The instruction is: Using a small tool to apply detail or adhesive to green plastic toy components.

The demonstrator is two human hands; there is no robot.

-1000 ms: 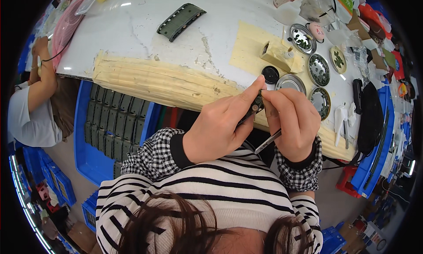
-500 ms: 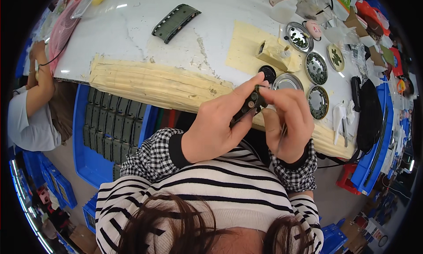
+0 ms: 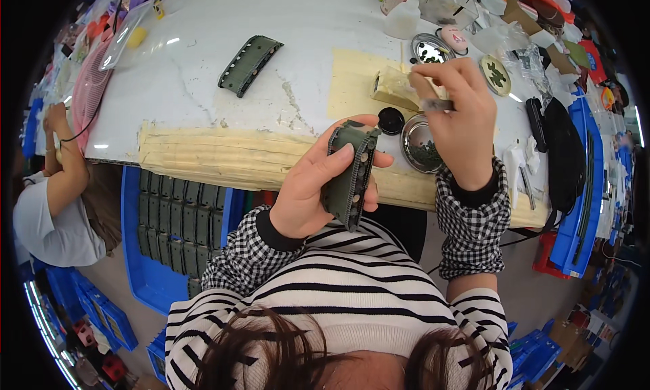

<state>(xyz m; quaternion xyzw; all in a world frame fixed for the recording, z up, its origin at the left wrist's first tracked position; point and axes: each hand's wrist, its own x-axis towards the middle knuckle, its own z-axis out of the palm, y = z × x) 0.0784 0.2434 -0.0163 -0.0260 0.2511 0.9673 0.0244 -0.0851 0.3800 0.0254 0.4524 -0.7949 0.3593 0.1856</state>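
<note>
My left hand (image 3: 298,197) is wrapped round a curved dark-green piece (image 3: 349,180) with round studs along its side, held tilted in front of my chest. My right hand (image 3: 470,116) is raised over the dishes on the right of the table. Its fingers pinch a slim grey tool (image 3: 439,105), too blurred to name. Below that hand sits a round metal dish (image 3: 408,148) with small dark-green bits in it. Beside it are a black round dish (image 3: 391,121) and a yellowish block (image 3: 387,91). Another curved green piece (image 3: 249,66) lies farther back on the table.
A padded, tape-wrapped edge (image 3: 210,156) runs along the table front. Below left stands a blue bin (image 3: 145,271) with rows of green pieces. At right are a pale dish (image 3: 497,87) of green pieces and a black pouch (image 3: 565,163). A person (image 3: 57,221) is at far left.
My right hand has left the green piece and moved up and away over the dishes with the tool. My left hand has turned the piece, so its broad outer face shows.
</note>
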